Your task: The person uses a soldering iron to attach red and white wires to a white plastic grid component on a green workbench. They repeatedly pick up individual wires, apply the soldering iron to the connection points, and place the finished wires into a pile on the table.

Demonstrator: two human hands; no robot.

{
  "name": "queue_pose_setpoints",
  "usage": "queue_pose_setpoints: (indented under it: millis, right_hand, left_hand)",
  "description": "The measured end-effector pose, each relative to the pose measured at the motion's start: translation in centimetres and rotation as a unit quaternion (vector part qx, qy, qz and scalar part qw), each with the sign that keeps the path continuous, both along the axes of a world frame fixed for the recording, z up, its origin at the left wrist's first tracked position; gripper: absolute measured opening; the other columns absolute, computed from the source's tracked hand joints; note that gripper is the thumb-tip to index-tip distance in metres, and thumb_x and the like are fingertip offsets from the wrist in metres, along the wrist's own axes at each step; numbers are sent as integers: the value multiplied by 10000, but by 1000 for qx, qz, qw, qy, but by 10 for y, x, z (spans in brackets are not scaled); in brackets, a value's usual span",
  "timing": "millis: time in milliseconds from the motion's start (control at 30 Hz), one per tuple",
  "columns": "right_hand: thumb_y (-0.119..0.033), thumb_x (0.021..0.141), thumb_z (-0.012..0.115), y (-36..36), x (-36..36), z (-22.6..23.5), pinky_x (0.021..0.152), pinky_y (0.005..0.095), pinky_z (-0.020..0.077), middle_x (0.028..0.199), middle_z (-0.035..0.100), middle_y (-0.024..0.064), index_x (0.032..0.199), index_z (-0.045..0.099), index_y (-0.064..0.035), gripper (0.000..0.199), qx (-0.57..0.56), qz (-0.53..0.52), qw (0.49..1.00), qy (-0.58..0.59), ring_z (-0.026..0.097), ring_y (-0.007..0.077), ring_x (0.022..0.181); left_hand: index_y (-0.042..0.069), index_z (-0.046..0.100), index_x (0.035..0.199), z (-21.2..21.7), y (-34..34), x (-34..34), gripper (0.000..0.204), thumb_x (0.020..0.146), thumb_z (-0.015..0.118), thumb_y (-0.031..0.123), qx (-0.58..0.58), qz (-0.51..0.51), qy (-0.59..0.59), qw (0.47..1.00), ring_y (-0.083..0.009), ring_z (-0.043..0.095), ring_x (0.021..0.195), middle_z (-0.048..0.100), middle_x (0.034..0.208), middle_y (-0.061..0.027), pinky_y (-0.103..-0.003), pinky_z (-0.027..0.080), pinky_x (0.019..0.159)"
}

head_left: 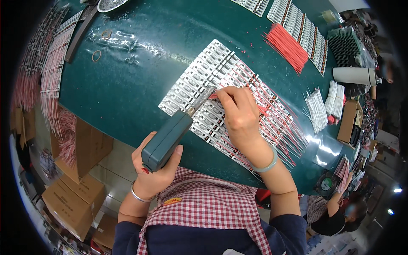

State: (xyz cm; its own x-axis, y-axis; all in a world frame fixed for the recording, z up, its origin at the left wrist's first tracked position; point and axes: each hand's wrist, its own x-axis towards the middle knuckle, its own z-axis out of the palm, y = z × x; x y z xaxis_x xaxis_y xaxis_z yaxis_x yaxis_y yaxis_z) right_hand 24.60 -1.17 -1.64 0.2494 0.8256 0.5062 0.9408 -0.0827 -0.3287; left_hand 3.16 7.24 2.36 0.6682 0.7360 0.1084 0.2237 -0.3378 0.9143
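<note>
My left hand (159, 174) is wrapped round a dark green, box-shaped hand tool (168, 140), perhaps a soldering gun. Its metal nose points up and right onto a panel of white metal-like strips (187, 91) lying on the table. Close to that nose, my right hand (240, 110) is closed, thumb and fingers pinched on what looks like the end of a red wire; the fingers partly cover it. Many thin red wires (293, 131) run from the panel's right part out toward the lower right, passing under and beside my right hand.
Bundled red wires (287, 49) lie on another strip panel (312, 38) at the far right. White wires (315, 110), a white bottle (355, 75) and a cardboard box (349, 123) stand along the right. Wired panels (55, 68) lie far left. Another person (340, 214) sits at the lower right.
</note>
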Motion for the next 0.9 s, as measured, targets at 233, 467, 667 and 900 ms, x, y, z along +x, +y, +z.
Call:
queue_pose_setpoints:
  millis: [233, 467, 667, 900]
  right_hand:
    - [83, 688, 630, -2, 0, -2, 675, 361, 511, 978, 607, 155, 1022, 636, 78, 335, 10, 1, 1000, -3, 589, 286, 843]
    - [87, 690, 626, -1, -1, -1, 679, 364, 511, 980, 605, 160, 1028, 634, 86, 339, 4, 6, 1000, 2, 590, 291, 845]
    - [87, 686, 624, 0, -1, 0, 683, 366, 512, 983, 604, 166, 1023, 637, 93, 337, 2, 5, 1000, -1, 589, 294, 848]
    - [82, 686, 627, -1, -1, 0, 700, 367, 515, 968, 599, 160, 1013, 637, 89, 327, -3, 0, 1000, -7, 588, 295, 859]
  left_hand:
    - [-43, 691, 917, 2, -1, -1, 161, 769, 752, -25, -11, 10, 3, 1000, -181, 645, 677, 665, 856, -121, -281, 506, 600]
    - [-36, 681, 893, 4, 0, 2, 140, 771, 749, -29, -15, 13, 2, 1000, -173, 622, 657, 653, 836, -104, -276, 489, 590]
    - [-30, 682, 892, 3, 2, 0, 137, 770, 745, -34, -1, -1, 22, 1000, -155, 584, 624, 635, 809, -86, -265, 468, 565]
    - [-46, 708, 974, 0, -4, -12, 225, 765, 764, 15, -31, 48, 38, 998, -187, 669, 695, 695, 861, -127, -274, 529, 635]
